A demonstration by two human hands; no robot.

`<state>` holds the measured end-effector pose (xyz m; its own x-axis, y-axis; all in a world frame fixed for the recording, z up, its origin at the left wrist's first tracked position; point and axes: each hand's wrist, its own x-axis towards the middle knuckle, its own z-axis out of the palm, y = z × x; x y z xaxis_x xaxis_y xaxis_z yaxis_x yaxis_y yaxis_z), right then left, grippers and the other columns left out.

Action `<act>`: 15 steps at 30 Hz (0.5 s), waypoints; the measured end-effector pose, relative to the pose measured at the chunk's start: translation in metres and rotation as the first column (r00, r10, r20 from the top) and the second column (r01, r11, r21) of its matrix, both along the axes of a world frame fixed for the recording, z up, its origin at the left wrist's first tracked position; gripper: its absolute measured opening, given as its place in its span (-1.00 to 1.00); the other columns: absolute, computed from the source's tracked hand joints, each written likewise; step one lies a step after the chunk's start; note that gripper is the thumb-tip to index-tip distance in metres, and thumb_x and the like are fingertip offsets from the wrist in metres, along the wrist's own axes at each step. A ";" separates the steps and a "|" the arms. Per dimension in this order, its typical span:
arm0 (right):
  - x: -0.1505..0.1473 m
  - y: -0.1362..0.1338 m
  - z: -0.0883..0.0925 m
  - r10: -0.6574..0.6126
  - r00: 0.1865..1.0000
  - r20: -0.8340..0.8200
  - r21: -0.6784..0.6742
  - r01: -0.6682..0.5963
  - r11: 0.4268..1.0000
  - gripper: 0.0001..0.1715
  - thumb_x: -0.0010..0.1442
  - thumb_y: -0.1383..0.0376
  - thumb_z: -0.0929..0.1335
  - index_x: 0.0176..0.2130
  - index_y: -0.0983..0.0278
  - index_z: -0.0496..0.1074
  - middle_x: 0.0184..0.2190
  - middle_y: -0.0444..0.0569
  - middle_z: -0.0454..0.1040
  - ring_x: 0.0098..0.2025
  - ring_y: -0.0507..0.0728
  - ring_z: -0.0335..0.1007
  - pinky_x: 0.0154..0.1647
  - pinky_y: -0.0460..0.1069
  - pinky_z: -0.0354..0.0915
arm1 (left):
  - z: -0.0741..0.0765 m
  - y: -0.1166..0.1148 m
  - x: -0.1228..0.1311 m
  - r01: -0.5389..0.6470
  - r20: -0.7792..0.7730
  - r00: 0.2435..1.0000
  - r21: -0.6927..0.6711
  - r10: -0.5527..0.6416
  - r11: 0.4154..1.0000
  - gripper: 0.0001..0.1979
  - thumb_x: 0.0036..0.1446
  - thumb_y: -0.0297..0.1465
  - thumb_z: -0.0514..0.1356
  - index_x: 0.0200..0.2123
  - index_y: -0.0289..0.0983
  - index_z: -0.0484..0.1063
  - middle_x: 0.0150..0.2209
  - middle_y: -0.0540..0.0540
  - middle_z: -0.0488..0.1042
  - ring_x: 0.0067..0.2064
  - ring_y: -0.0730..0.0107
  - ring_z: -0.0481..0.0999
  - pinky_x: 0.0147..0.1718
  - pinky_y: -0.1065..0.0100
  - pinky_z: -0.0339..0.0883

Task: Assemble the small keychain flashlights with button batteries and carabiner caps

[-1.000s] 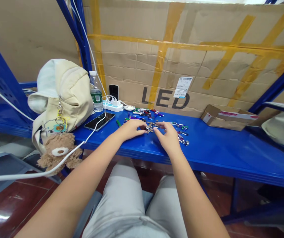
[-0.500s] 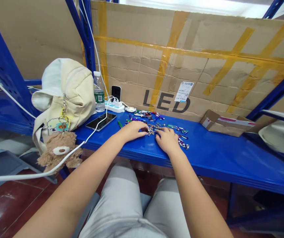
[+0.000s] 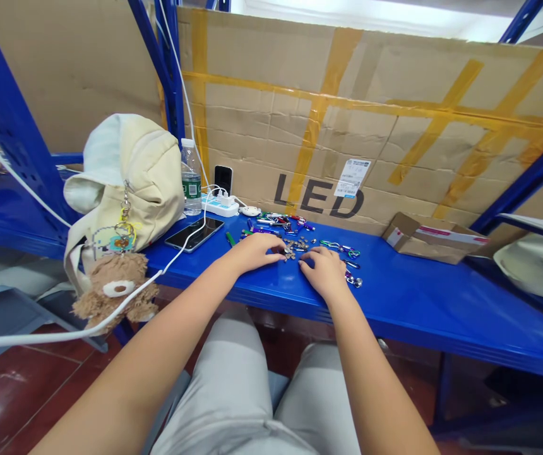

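Note:
My left hand (image 3: 256,249) lies on the blue shelf (image 3: 418,297), fingers drawn together, tips at a small heap of metal pieces (image 3: 295,248). My right hand (image 3: 324,269) rests just right of it with fingers curled under, knuckles up, tips near the same heap. What either hand pinches is too small to make out. Several colourful small keychain items (image 3: 278,221) lie behind the heap, and a few more with clips (image 3: 347,249) lie to the right of my right hand.
A cream backpack (image 3: 127,183) with a teddy-bear charm (image 3: 114,285) stands at the left, with a water bottle (image 3: 190,183), a power strip (image 3: 218,203) and a phone (image 3: 194,233) beside it. A taped cardboard wall (image 3: 370,126) closes the back. A small carton (image 3: 435,235) lies at the right.
The view has tilted up slightly. My right hand has drawn a little back toward me and curled its fingers; my left hand stays at the heap.

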<state>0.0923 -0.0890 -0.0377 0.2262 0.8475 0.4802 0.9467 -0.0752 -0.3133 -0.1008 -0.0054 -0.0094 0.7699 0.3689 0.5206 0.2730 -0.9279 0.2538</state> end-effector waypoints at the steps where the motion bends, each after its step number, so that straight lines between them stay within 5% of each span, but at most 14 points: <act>1: 0.001 0.001 0.000 -0.006 1.000 -0.013 -0.005 0.006 1.000 -0.85 0.08 0.18 0.36 -0.35 0.13 0.56 -0.06 0.05 0.42 0.04 0.37 0.20 -0.01 0.35 0.12 | 0.000 0.000 0.000 0.001 -0.002 1.000 0.001 -0.001 1.000 -0.82 0.13 -0.33 0.19 -0.22 -0.26 0.50 -0.24 -0.09 0.54 -0.18 0.31 0.51 -0.14 0.34 0.33; 9: 0.005 0.011 -0.003 0.005 0.999 -0.041 0.020 -0.004 1.000 -0.87 0.04 0.18 0.41 -0.49 0.12 0.55 -0.16 0.01 0.47 -0.08 0.30 0.26 -0.06 0.35 0.15 | 0.002 -0.001 0.000 -0.007 -0.016 1.000 0.000 0.007 1.000 -0.83 0.12 -0.34 0.21 -0.23 -0.27 0.50 -0.24 -0.08 0.55 -0.17 0.30 0.52 -0.14 0.35 0.32; 15: -0.006 0.004 0.008 -0.057 0.994 -0.096 -0.103 0.047 0.994 -0.89 0.06 0.27 0.39 -0.47 0.17 0.52 -0.14 0.01 0.47 -0.01 0.34 0.26 -0.04 0.38 0.12 | 0.002 -0.002 0.001 -0.024 -0.040 0.999 -0.012 0.023 1.000 -0.82 0.11 -0.35 0.22 -0.22 -0.27 0.50 -0.23 -0.09 0.55 -0.16 0.28 0.52 -0.13 0.33 0.33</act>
<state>0.0865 -0.0854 -0.0292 0.3135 0.8762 0.3659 0.9053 -0.1595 -0.3936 -0.0999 -0.0077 -0.0070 0.7811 0.3934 0.4849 0.3046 -0.9179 0.2542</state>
